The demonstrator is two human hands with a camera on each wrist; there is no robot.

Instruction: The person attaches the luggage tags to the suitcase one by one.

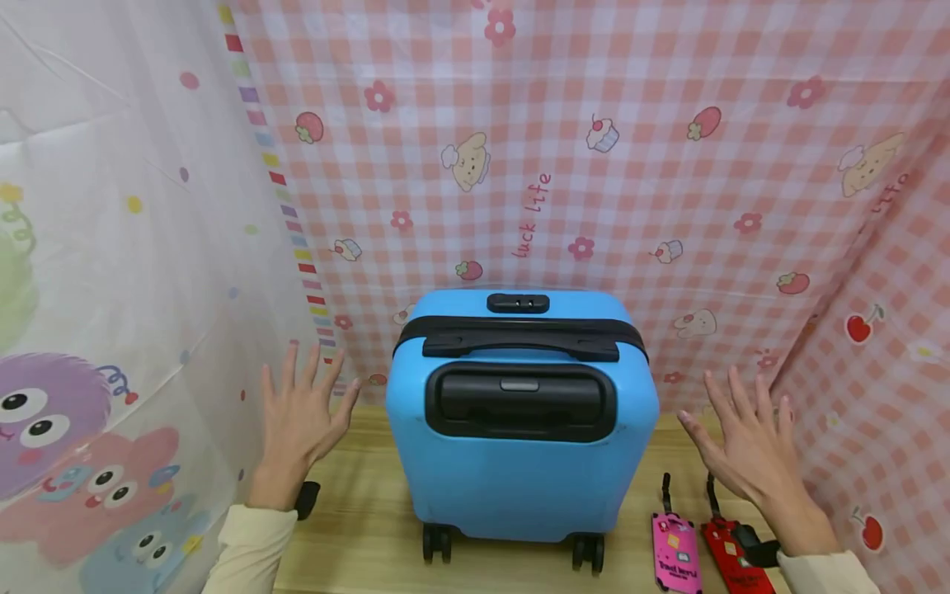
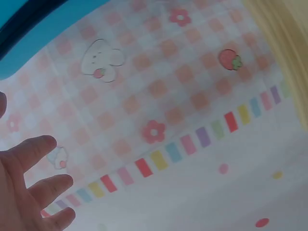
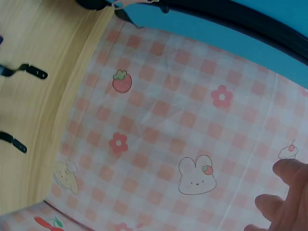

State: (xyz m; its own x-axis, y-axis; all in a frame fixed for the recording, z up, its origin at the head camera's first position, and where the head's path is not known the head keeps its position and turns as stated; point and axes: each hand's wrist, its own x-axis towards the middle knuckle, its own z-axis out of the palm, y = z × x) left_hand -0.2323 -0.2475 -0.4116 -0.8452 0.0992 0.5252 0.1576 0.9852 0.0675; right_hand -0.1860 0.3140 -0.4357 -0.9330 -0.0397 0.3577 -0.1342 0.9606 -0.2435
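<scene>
Head view: suitcase [image 1: 512, 487] stood upright on its wheels [image 1: 438, 543], between the hands. Left hand [image 1: 297, 425] was off its left side, right hand [image 1: 757, 450] off its right; fingers spread, thumbs toward the suitcase, no contact visible. Thumbs sat near its side walls, roughly even (right maybe a hair closer, depth hard to read). Carry strap [image 1: 519, 346] ran left-right along the suitcase; its long axis looked vertical, foreshortened from above. Tabletop [image 1: 349, 511] showed on both flanks. Checked curtain [image 1: 475, 223] hung just behind the suitcase, so least room there; white curtain [image 1: 185, 272] bounded its left. Pink tag [image 1: 675, 549] and red tag [image 1: 720, 540] lay right of the suitcase, tight on that side.

Left wrist view: suitcase corner was in frame, apart from the fingers; those showed separated, nothing pinched.

Right wrist view: suitcase edge ran across the top, curtain showing between it and the fingertips. Fingers apart; thumb, can't tell. Tag straps [image 3: 33, 72] lay beside the suitcase, inboard of the tabletop's edge.
</scene>
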